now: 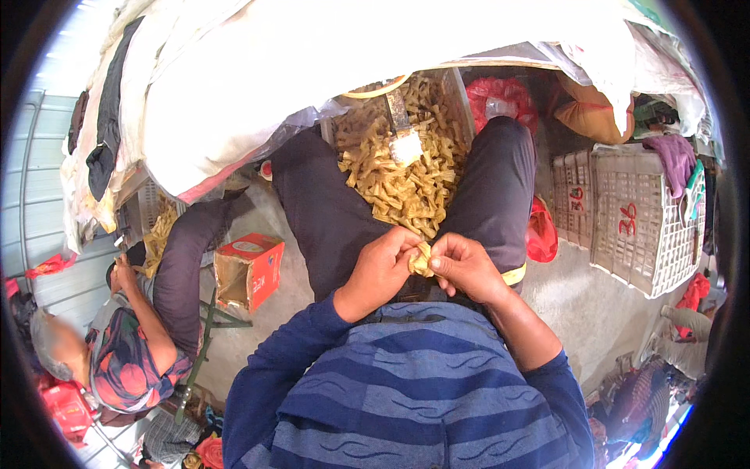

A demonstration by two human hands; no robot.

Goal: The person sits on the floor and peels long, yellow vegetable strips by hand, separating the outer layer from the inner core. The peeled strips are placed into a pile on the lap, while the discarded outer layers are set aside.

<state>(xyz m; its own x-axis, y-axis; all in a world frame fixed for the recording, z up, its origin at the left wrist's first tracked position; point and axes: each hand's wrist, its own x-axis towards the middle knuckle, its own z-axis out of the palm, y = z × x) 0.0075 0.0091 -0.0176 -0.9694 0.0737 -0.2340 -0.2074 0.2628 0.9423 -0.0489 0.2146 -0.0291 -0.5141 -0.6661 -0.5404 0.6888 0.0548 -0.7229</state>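
Note:
Between my legs a crate (463, 101) holds a heap of yellow-brown, soft-looking strips (404, 196), many twisted or knotted. Just in front of my waist, my left hand (378, 267) pinches one such yellow strip (420, 261) between thumb and fingers. From the other side my right hand (469, 267) grips the same piece, its thumb pressed near the edge. The strip looks folded or bunched, and the fingers hide part of it. Above the heap a dark bar (397, 111) ends in a bright white block (405, 146).
A white-covered table (281, 64) overhangs the crate's far end. At left, another person (132, 357) sits handling strips, near a red cardboard box (249, 272). White plastic crates (630, 217) bearing red writing stand at right. A red plastic bag (542, 231) lies beside my right leg.

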